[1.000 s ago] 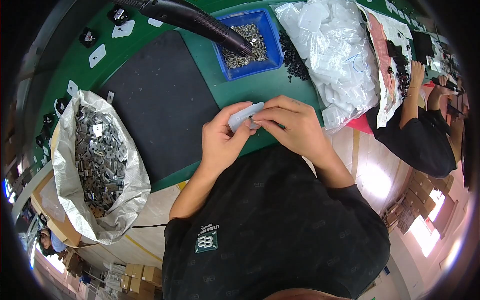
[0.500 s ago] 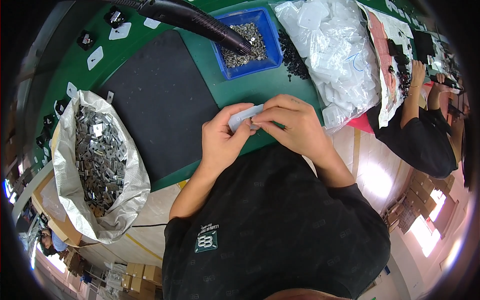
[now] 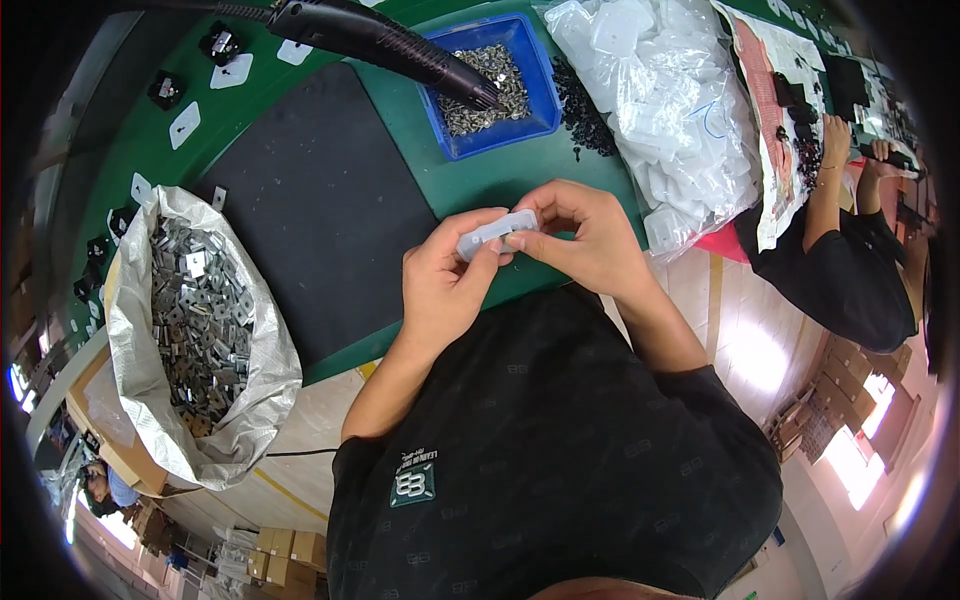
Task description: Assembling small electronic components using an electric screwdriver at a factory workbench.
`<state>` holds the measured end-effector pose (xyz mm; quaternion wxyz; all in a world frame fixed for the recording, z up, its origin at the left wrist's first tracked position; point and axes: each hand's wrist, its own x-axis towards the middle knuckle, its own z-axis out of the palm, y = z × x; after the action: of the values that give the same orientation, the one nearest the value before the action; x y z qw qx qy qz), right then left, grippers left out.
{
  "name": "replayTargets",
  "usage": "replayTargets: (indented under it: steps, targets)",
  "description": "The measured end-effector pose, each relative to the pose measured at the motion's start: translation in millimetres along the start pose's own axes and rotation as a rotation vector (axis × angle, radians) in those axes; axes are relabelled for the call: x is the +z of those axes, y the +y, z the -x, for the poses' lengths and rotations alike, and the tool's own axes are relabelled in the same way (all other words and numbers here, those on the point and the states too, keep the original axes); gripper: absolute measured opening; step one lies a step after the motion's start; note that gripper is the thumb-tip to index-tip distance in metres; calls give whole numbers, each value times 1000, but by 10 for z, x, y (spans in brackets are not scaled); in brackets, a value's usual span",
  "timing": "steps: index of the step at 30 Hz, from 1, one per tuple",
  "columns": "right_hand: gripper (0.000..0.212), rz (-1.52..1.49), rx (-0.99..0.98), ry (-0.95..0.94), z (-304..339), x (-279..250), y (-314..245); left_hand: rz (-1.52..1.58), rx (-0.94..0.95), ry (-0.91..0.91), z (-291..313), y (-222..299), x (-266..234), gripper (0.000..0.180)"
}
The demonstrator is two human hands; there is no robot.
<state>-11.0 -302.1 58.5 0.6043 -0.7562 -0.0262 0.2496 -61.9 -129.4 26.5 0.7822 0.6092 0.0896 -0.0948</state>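
At 12 o'clock, left hand (image 3: 438, 272) and right hand (image 3: 590, 245) grip 1 translucent white, rounded plastic plate (image 3: 482, 237); right thumb (image 3: 537, 244) now lies flatter, seemingly pressing.

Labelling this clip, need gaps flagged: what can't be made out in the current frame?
- White plastic piece, head view: underside hidden by the left hand.
- Dark part on it, head view: too small to identify, partly covered by the right hand.
- Black tool, head view: cable cut off by the top edge.
- Metal parts, head view: lower ones hidden by those on top.
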Motion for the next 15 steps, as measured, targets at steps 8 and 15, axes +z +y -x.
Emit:
replayTargets:
  steps: [8, 15]
  targets:
    - [18, -41, 20, 17, 12, 53, 49, -57, -82, -30, 35, 22, -5, 23]
    - [21, -21, -3, -41, 9, 11, 27, -87, -66, 29, -27, -51, -2, 19]
